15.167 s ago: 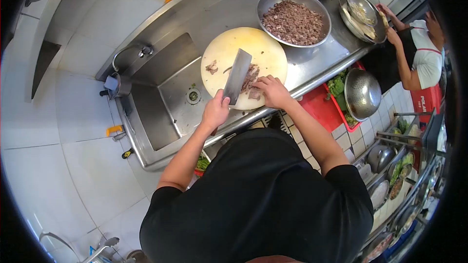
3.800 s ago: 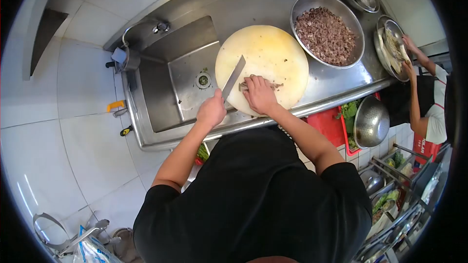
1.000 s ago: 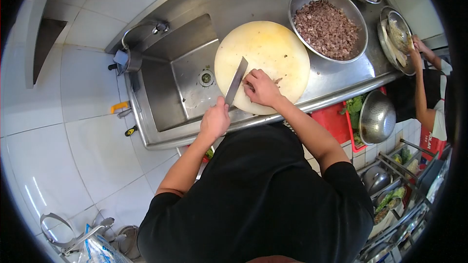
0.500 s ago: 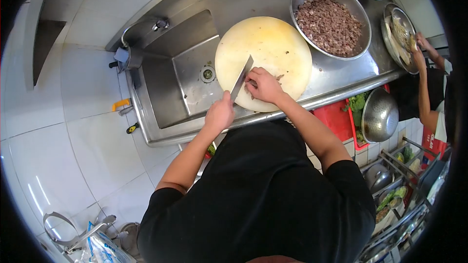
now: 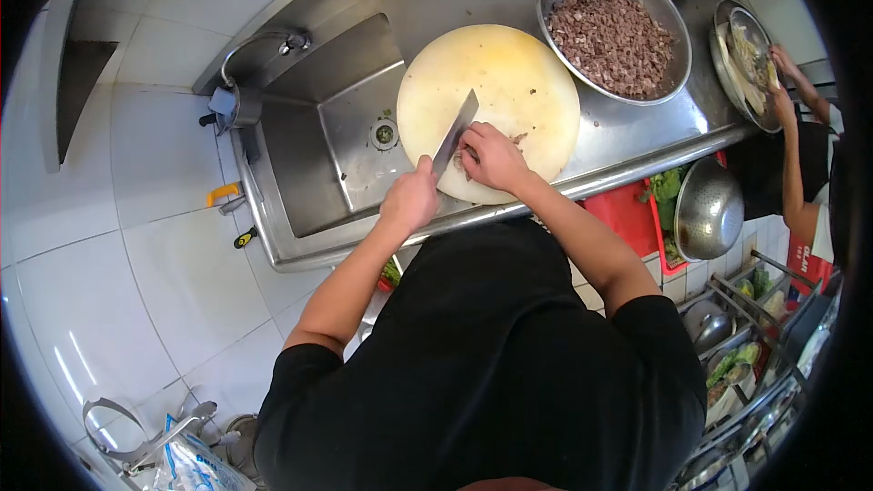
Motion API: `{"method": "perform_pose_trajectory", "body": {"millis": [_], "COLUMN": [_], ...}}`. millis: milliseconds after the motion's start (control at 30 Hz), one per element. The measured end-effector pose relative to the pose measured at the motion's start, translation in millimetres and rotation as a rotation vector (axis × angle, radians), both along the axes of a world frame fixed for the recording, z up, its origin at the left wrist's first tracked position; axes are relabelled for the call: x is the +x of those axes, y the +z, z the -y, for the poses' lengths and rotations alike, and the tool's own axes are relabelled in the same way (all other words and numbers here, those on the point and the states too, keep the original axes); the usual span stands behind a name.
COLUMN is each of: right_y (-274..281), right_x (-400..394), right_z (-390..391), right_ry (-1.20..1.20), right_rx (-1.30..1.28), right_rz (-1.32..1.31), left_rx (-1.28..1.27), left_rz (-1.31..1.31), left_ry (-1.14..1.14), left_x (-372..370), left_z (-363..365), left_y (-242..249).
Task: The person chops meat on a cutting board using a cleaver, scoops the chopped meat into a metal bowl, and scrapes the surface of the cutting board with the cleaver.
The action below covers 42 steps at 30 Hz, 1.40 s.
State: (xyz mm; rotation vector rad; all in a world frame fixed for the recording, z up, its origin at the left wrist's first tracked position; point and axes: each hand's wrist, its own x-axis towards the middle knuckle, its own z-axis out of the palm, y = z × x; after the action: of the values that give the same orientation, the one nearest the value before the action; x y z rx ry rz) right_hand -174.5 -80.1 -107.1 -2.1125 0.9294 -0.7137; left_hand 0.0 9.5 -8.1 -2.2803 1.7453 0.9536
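From the head camera we see our left hand (image 5: 409, 202) clenched around the handle of a cleaver (image 5: 455, 134), whose handle itself is buried in the fist. The blade runs away from that hand, up and to the right across the near left part of the round cutting board (image 5: 509, 82), so its long axis lies diagonally from the board's near edge towards its middle.

Our right hand (image 5: 492, 156) lies on the board just to the right of the blade, fingers curled and pressing down on a small piece of meat (image 5: 518, 138). Only brownish scraps of it show past the knuckles, so its full shape is hidden. The meat sits under and just beyond the right fingertips, touching them, with the flat of the cleaver close beside the knuckles on the left. The right hand is the nearer to the meat; the left reaches it only through the blade.

The board rests on a steel counter (image 5: 627, 141), beside a sink (image 5: 309, 164) on the left. A large metal bowl of chopped meat (image 5: 614, 27) stands behind the board on the right, apart from it.

Farther right, another person's hands (image 5: 782, 82) work at a metal tray (image 5: 741, 64).
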Motion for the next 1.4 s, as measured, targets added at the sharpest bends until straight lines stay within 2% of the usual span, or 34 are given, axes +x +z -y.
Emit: {"method": "perform_pose_trajectory", "body": {"millis": [67, 167, 267, 333, 567, 667, 733, 867, 967, 1067, 1167, 1267, 1400], "right_y": [2, -6, -9, -7, 2, -4, -5, 0, 16, 3, 3, 17, -3], "right_x": [-2, -4, -5, -7, -12, -12, -12, -15, -16, -21, -21, -19, -12], "right_z": [-3, -5, -5, -5, -5, -7, -5, -5, -5, 1, 4, 1, -1], "right_ry": [-0.027, -0.028, -0.045, -0.015, -0.036, -0.038, -0.026, 0.012, -0.202, -0.188, -0.072, -0.094, -0.099], "right_rx": [-0.031, -0.017, 0.001, 0.026, 0.019, 0.005, 0.012, 0.004, -0.299, 0.054, 0.115, 0.123, 0.042], "right_rz": [0.022, 0.016, -0.012, -0.032, -0.016, -0.045, -0.075, -0.103, 0.028, -0.072, -0.137, -0.021, -0.03], "left_rx": [-0.012, 0.1, -0.008, -0.008, 0.037, -0.014, -0.08, -0.075, 0.06, 0.038, -0.081, -0.079, -0.128], "left_rz": [-0.024, 0.007, -0.014, -0.003, 0.046, 0.029, 0.008, 0.012, 0.046, -0.008, -0.039, -0.027, -0.033], "left_ry": [-0.015, 0.006, 0.03, -0.014, -0.094, -0.034, -0.06, -0.109, -0.068, 0.003, -0.042, -0.068, -0.067], "left_x": [9, 9, -3, -6, 11, 4, -2, 3, 7, 5, -5, -2, 4], "left_z": [-14, -33, -20, -3, -25, -33, -11, -5, -30, -32, -7, 12, 2], "left_y": [10, 18, -19, -18, 29, -15, -27, -17, 11, -9, -22, -8, -6]}}
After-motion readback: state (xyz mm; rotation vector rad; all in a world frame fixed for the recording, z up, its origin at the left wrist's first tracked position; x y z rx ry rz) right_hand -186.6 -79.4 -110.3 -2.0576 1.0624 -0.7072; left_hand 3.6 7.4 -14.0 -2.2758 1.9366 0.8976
